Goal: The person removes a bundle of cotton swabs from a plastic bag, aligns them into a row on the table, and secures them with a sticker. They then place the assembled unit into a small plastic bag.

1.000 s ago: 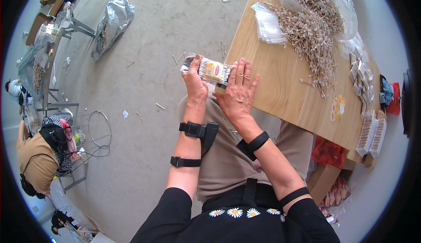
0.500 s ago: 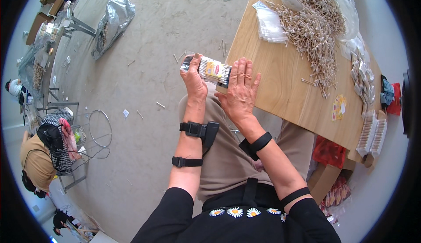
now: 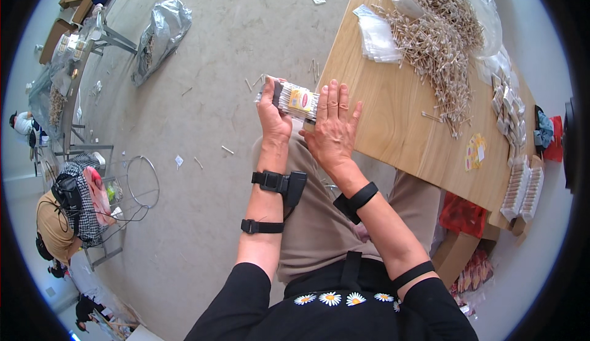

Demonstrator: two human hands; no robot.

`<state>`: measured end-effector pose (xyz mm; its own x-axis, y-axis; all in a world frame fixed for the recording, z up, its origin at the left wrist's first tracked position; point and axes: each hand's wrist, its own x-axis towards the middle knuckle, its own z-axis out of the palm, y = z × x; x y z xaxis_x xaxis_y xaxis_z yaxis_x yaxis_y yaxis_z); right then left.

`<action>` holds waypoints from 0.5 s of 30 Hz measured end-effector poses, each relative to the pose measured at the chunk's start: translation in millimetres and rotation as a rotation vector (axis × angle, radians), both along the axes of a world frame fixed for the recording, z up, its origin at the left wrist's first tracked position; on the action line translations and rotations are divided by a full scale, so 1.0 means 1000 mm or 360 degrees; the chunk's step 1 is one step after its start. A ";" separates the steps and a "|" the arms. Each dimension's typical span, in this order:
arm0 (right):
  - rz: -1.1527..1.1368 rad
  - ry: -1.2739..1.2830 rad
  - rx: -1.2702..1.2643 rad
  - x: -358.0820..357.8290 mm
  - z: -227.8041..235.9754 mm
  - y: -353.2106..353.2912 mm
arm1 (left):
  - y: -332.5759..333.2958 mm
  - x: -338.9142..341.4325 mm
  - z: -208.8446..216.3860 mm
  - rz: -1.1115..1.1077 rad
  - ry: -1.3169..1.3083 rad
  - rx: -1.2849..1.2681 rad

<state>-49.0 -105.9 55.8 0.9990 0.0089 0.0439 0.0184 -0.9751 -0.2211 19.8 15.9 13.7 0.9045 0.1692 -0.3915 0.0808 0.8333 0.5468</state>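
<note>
My left hand (image 3: 272, 118) is wrapped round one end of a clear pack of cotton swabs (image 3: 299, 99), its thumb on top. A yellow-and-white card shows through the pack's upper face, and the swabs lie side by side along its length. Against the other end rests my right hand (image 3: 335, 126), palm down, with its fingers stretched out. Both hands are just off the near left corner of the wooden table (image 3: 393, 126), above my lap. What lies beneath my right palm is hidden.
On the table are a heap of loose cotton swabs (image 3: 439, 46), a stack of clear bags (image 3: 378, 33), yellow cards (image 3: 475, 151) and filled packs (image 3: 515, 187). A grey plastic bag (image 3: 161, 39) and scattered swabs lie on the floor. A person (image 3: 58, 227) is at the left.
My right hand has shifted slightly left with the pack's end. The left thumb has moved a little toward the pack's outer end, and the pack has changed its angle slightly.
</note>
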 end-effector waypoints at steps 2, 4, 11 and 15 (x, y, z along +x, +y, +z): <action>0.0003 -0.0001 0.0010 -0.001 0.002 0.002 | 0.003 0.001 -0.006 0.0008 -0.0019 0.0011; 0.0003 0.0000 0.0010 0.000 0.001 0.003 | 0.004 0.004 -0.008 -0.0020 -0.0047 0.0094; -0.0021 0.0016 0.0020 0.000 0.001 0.003 | -0.002 0.001 -0.004 0.0075 -0.0108 0.0353; -0.0021 0.0031 0.0021 0.002 0.004 0.007 | -0.003 -0.002 -0.001 0.0099 -0.0115 0.0428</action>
<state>-47.1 -98.6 59.4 0.9997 -0.0047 0.0247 0.0012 -0.9722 -0.2341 18.2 13.1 12.3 0.9129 0.3144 -0.2602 -0.0130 0.6597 0.7514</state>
